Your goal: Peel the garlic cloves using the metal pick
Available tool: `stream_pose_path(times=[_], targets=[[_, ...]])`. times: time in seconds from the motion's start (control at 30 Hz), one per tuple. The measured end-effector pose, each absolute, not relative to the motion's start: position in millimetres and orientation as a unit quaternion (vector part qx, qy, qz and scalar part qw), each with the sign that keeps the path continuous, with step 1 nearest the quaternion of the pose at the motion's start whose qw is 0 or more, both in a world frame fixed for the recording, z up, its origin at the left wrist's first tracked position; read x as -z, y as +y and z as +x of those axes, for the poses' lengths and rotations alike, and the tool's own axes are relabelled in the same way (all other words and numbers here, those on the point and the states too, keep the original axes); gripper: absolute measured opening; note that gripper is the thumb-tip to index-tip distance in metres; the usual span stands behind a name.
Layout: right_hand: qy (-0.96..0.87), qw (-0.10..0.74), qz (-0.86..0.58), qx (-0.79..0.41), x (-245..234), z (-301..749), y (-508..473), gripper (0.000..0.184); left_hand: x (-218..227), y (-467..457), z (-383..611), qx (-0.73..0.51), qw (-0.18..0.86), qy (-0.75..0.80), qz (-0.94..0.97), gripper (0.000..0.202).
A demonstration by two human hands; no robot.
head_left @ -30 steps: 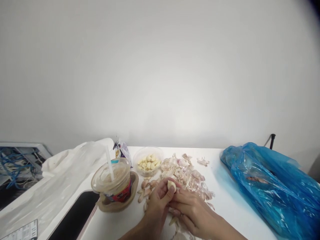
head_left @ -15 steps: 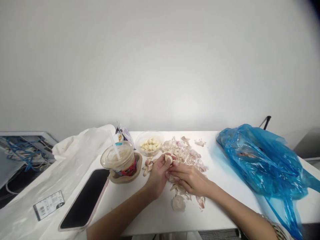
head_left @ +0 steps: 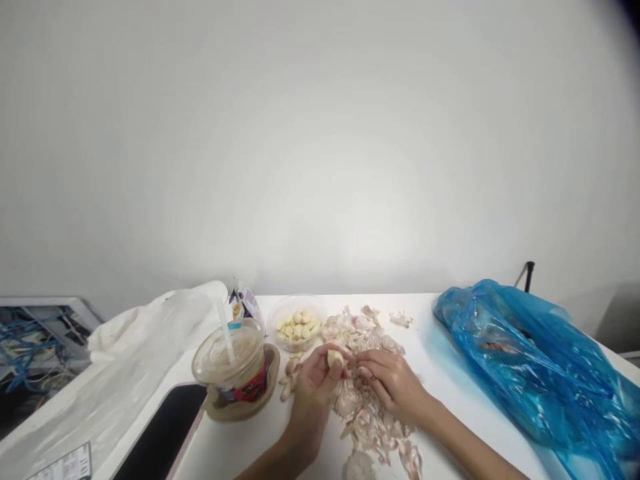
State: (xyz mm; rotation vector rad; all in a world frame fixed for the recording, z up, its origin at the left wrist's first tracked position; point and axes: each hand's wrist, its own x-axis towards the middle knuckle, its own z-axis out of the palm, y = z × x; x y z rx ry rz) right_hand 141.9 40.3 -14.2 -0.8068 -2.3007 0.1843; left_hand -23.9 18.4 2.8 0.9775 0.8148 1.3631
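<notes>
My left hand (head_left: 313, 393) grips a pale, peeled-looking garlic clove (head_left: 335, 359) between thumb and fingers. Just to its right, my right hand (head_left: 393, 383) is over the heap of garlic skins (head_left: 350, 403), fingertips drawn together near the clove; whatever they pinch, if anything, is hidden. Several unpeeled cloves (head_left: 289, 380) lie left of my left hand, partly covered by it. Behind them stands a clear round bowl (head_left: 274, 319) holding peeled garlic cloves (head_left: 300, 325).
At left are a lidded drink cup (head_left: 230, 360) with a straw in a cardboard holder (head_left: 227, 410), a black-screened phone (head_left: 163, 433), a white plastic bag (head_left: 150, 353) and a small printed packet (head_left: 245, 303). A blue plastic bag (head_left: 530, 373) covers the table's right side, with the wall behind.
My right hand has come away from the clove and sits slightly right over the skins. The clove stays in my left hand. The camera has tipped upward, so everything appears lower.
</notes>
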Motion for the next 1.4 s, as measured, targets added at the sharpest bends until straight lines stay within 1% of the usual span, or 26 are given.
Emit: stream_pose_path(times=[0.27, 0.63, 0.83, 0.93, 1.1, 1.4], targets=[[-0.855, 0.387, -0.341, -0.050, 19.5, 147.6, 46.3, 0.022, 3.0, 21.2, -22.5, -0.580, 0.611, 0.363, 0.397, 0.012], [-0.872, 0.371, -0.315, -0.043, 16.0, 145.4, 39.1, 0.022, -5.2, 20.2, -21.9, -0.565, 0.650, 0.346, 0.373, 0.019], [-0.856, 0.409, -0.315, -0.030, 17.4, 145.5, 34.7, 0.023, 1.9, 19.1, -19.9, -0.542, 0.659, 0.349, 0.388, 0.022], [-0.845, 0.427, -0.320, -0.036, 17.2, 145.7, 34.1, 0.028, 6.7, 19.8, -20.9, -0.532, 0.657, 0.356, 0.398, 0.025], [-0.848, 0.435, -0.299, -0.049, 16.9, 141.4, 33.4, 0.040, 11.2, 22.5, -22.5, -0.514, 0.654, 0.359, 0.423, 0.019], [-0.852, 0.428, -0.302, -0.024, 21.5, 137.2, 37.5, 0.037, 8.6, 21.9, -20.6, -0.501, 0.648, 0.363, 0.445, 0.017]])
